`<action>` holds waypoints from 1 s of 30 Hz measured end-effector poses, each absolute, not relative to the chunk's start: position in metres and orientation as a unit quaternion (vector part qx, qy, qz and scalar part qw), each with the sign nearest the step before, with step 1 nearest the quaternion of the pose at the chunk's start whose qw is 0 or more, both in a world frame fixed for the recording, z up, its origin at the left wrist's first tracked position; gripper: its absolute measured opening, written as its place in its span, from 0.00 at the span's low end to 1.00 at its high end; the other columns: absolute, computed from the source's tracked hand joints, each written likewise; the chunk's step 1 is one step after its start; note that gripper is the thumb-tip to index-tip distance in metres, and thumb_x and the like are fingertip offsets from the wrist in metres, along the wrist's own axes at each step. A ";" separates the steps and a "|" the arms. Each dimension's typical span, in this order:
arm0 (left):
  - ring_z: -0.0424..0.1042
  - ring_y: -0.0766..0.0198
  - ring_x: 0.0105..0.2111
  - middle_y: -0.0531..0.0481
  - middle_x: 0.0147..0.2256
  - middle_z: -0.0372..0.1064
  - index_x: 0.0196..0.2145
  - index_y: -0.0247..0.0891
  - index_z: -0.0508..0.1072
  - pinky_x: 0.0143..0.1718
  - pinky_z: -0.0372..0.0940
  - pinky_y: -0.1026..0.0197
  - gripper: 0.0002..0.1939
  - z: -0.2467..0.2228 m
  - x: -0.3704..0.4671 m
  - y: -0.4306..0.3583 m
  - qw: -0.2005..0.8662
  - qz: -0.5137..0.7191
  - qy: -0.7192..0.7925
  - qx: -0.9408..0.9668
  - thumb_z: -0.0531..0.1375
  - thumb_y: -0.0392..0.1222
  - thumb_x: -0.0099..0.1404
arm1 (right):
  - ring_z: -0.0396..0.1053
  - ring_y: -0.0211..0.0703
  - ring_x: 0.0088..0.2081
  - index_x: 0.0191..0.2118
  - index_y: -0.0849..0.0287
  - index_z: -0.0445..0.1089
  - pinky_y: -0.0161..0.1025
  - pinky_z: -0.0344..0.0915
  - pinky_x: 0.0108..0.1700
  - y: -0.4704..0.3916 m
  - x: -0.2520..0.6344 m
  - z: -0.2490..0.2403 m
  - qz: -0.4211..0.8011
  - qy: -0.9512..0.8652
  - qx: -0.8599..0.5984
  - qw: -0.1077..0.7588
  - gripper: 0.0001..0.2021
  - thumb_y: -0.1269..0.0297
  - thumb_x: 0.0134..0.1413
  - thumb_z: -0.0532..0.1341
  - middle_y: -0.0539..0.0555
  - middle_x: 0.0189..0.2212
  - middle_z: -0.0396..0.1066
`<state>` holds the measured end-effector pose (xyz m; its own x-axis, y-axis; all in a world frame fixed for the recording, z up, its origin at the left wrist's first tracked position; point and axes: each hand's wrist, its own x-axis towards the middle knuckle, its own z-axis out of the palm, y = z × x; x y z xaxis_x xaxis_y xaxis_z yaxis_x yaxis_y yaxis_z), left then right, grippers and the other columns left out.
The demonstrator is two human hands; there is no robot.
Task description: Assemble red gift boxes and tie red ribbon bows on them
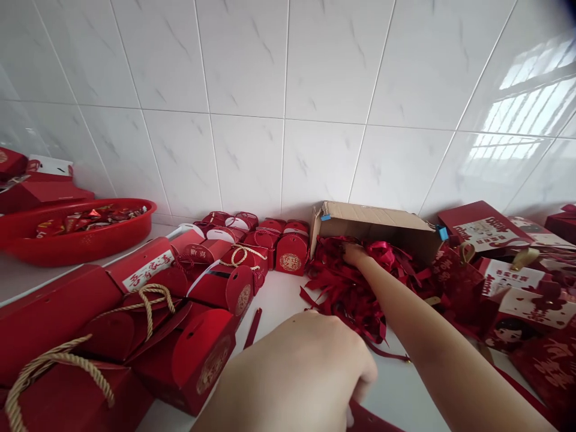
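Observation:
My left hand (306, 366) is large in the lower middle, back of the hand up, its fingers curled down round the edge of a dark red piece (371, 420) at the bottom edge. Farther off, my right hand (355, 255) reaches into a heap of dark red ribbons (346, 294) that spills from the mouth of a cardboard box (373, 215) lying on its side. The fingertips of that hand are hidden among the ribbons. A narrow red strip (252, 328) lies on the white surface (279, 294) beyond my left hand.
Red gift boxes (220, 288), some with gold rope handles (153, 303), fill the left side. A red plastic basin (108, 231) of wrapped sweets stands at the far left. Printed red boxes and bags (508, 276) crowd the right. A white tiled wall (247, 138) rises behind.

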<state>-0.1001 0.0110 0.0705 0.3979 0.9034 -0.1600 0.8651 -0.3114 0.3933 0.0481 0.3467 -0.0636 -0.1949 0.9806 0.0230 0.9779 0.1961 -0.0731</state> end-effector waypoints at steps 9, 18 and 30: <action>0.59 0.66 0.24 0.52 0.27 0.67 0.23 0.41 0.69 0.23 0.52 0.61 0.08 0.074 -0.103 0.018 0.234 0.030 0.499 0.834 0.57 0.30 0.54 | 0.68 0.46 0.49 0.55 0.61 0.63 0.48 0.69 0.49 0.345 0.057 -0.067 0.026 -0.793 -0.607 0.052 0.18 0.59 0.63 0.58 0.58 0.52 0.65; 0.62 0.66 0.25 0.55 0.25 0.68 0.21 0.39 0.65 0.20 0.50 0.63 0.09 0.076 -0.104 0.021 0.244 0.012 0.490 0.837 0.61 0.29 0.51 | 0.68 0.44 0.48 0.51 0.60 0.67 0.46 0.69 0.49 0.319 0.056 -0.044 -0.040 -0.808 -0.584 0.067 0.14 0.60 0.63 0.57 0.58 0.51 0.66; 0.65 0.66 0.26 0.55 0.29 0.70 0.26 0.42 0.71 0.23 0.52 0.64 0.03 0.074 -0.110 0.021 0.234 -0.002 0.496 0.836 0.63 0.37 0.54 | 0.70 0.43 0.45 0.47 0.62 0.69 0.47 0.68 0.49 0.261 0.103 -0.009 -0.056 -0.824 -0.563 0.026 0.15 0.55 0.64 0.56 0.56 0.45 0.70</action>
